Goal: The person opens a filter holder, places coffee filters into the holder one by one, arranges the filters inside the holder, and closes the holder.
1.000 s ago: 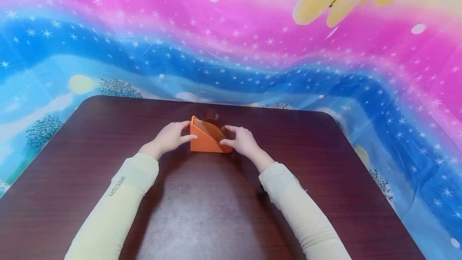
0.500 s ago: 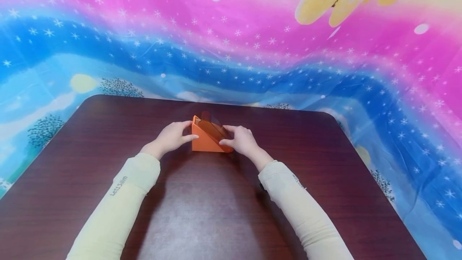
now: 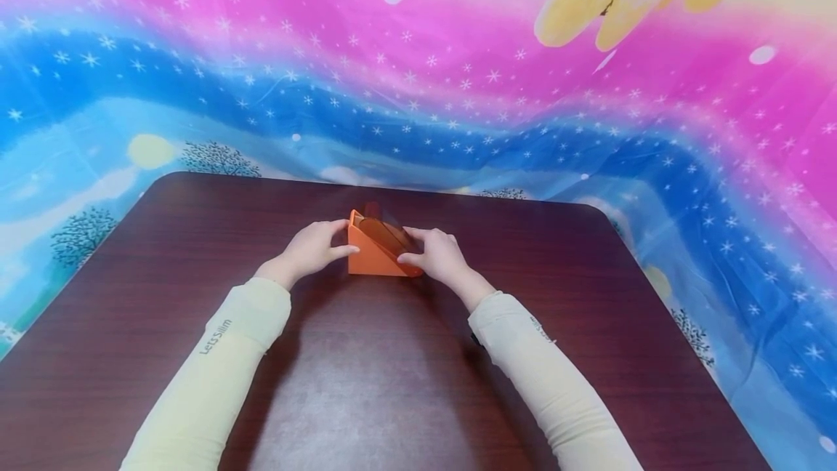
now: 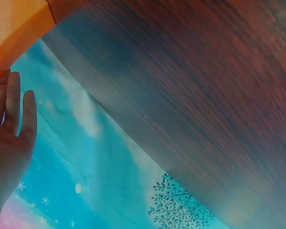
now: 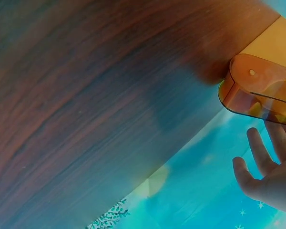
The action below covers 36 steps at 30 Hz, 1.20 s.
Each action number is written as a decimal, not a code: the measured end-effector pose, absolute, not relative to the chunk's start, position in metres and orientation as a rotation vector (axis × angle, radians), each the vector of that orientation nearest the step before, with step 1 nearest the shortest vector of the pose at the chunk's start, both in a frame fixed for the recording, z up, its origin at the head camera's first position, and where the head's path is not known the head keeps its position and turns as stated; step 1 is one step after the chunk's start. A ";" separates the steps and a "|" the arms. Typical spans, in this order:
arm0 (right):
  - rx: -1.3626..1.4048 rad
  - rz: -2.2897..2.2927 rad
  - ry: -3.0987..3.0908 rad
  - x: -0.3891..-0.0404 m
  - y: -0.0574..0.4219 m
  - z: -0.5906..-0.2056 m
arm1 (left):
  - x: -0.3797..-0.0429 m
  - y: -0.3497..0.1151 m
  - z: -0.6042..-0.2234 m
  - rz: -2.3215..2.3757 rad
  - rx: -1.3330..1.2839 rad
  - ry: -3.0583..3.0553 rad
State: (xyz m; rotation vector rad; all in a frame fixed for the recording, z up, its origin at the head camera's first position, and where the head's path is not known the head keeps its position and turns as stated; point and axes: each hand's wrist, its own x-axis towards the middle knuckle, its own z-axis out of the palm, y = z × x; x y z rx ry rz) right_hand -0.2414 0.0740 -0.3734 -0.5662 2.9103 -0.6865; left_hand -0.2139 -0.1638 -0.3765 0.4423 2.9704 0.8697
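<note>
An orange box (image 3: 373, 256) with a slanted top stands on the dark wood table, between both hands. Its see-through amber lid (image 3: 387, 233) lies along the slope. My left hand (image 3: 312, 247) grips the box's tall left end, thumb on the front face and fingers at the back corner. At the low right end, my right hand (image 3: 439, 253) holds the box by the lid's end, thumb in front and fingers behind. In the right wrist view the lid's rounded end (image 5: 257, 76) shows a small pivot dot. The left wrist view catches just one orange edge (image 4: 24, 28) of the box.
The brown table (image 3: 366, 369) has rounded far corners. Behind it and at its sides hangs a pink and blue cloth (image 3: 418, 93) with snowflakes and trees. Pale sleeves cover both forearms.
The amber lid has swung left and down onto the box's sloping top during the first half second. Since then, both hands and the box look nearly still.
</note>
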 end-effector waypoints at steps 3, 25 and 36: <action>-0.571 -0.680 2.915 -0.241 0.074 -0.374 | -0.214 -0.164 -0.377 0.866 0.441 2.968; -0.620 -0.564 2.966 -0.235 0.073 -0.374 | -0.215 -0.159 -0.381 0.933 0.461 2.953; -0.619 -0.555 2.968 -0.236 0.072 -0.376 | -0.216 -0.159 -0.381 0.944 0.488 2.955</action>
